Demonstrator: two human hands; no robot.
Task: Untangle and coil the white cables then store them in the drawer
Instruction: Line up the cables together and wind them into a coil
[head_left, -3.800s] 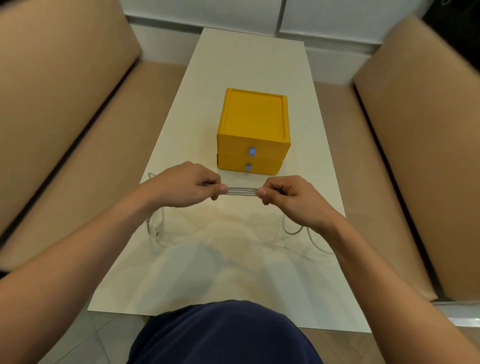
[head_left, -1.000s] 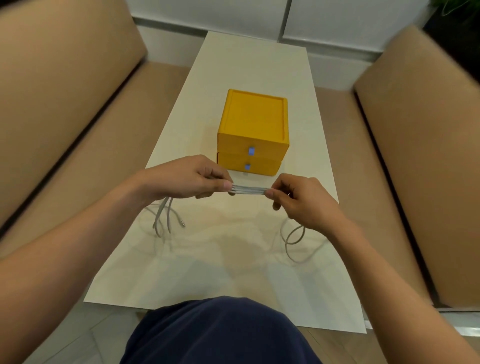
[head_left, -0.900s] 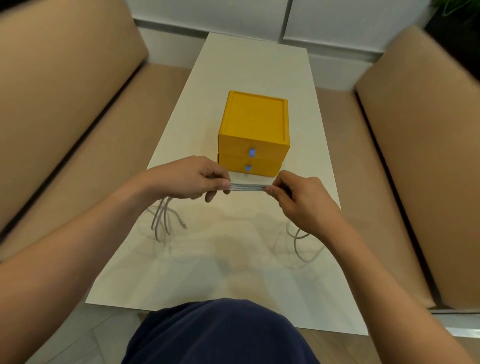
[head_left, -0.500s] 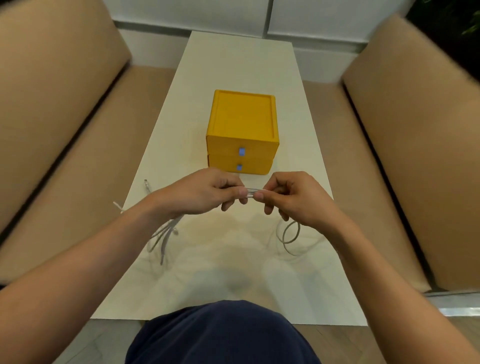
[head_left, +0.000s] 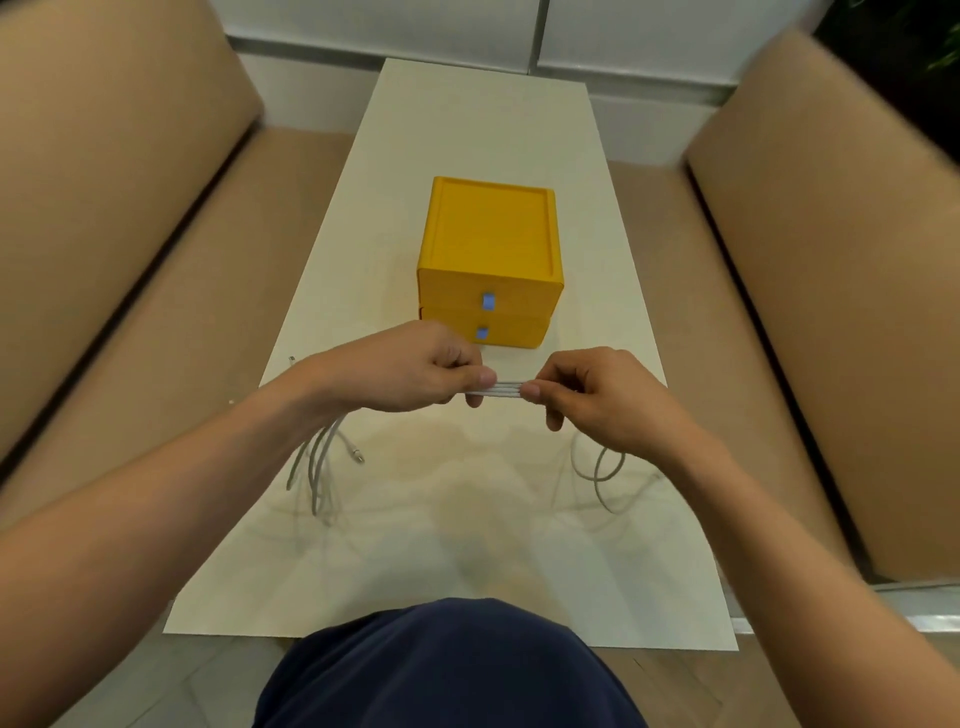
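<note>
A short bundle of white cables (head_left: 508, 389) is stretched flat between my two hands above the table. My left hand (head_left: 410, 371) pinches its left side, and my right hand (head_left: 597, 400) pinches its right side. Loose cable ends hang below my left wrist onto the table. A cable loop hangs under my right hand. The yellow two-drawer box (head_left: 491, 244) stands just beyond my hands, with both drawers shut and a blue tab on each front.
The long cream table (head_left: 483, 124) runs away from me between two tan sofa seats (head_left: 156, 249). A stray cable plug lies near the table's left edge. A dark blue garment fills the bottom middle of the view.
My hands have drawn slightly apart again, baring a short flat stretch of cable between them. The loose ends under my left wrist have swung a little.
</note>
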